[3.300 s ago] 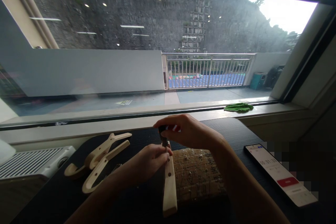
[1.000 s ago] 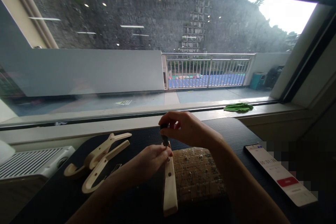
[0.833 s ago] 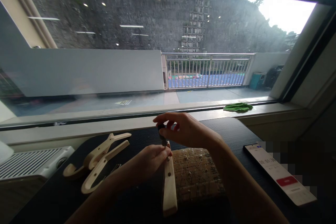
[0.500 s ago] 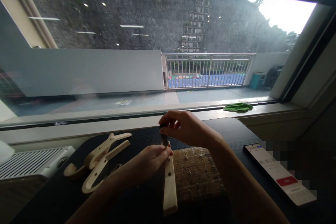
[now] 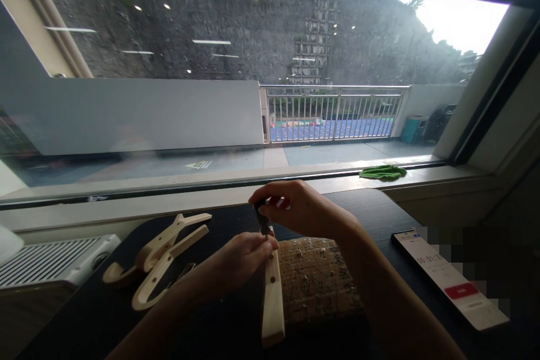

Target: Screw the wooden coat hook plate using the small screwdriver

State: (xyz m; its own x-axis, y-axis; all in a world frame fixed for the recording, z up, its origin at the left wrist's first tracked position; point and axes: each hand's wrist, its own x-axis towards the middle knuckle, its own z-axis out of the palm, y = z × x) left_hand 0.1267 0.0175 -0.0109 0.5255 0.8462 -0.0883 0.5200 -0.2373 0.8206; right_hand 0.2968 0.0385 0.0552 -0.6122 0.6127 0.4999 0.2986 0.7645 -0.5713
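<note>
My right hand [image 5: 297, 207] is closed around the dark handle of a screwdriver [image 5: 262, 218], held above the far end of a pale wooden piece [image 5: 273, 306]. The screwdriver leans slightly, its shaft pointing down. My left hand [image 5: 247, 256] is closed at that end of the wood, thumb and fingers pressed round it beside the shaft. They hide the screwdriver's tip. A dark hole shows in the wood nearer to me. Right beside this piece lies a brown cardboard pad [image 5: 316, 278] with a shiny, pitted surface.
Several curved wooden hook pieces [image 5: 169, 242] lie on the black table [image 5: 367, 208] at the left. A phone [image 5: 453, 281] with a running timer lies at the right. A green cloth [image 5: 383, 172] rests on the window sill, and a white slatted unit [image 5: 63, 256] stands left.
My right hand and the screwdriver handle have shifted slightly left, so the screwdriver tilts a little more. My left hand and the wooden piece have stayed nearly in place.
</note>
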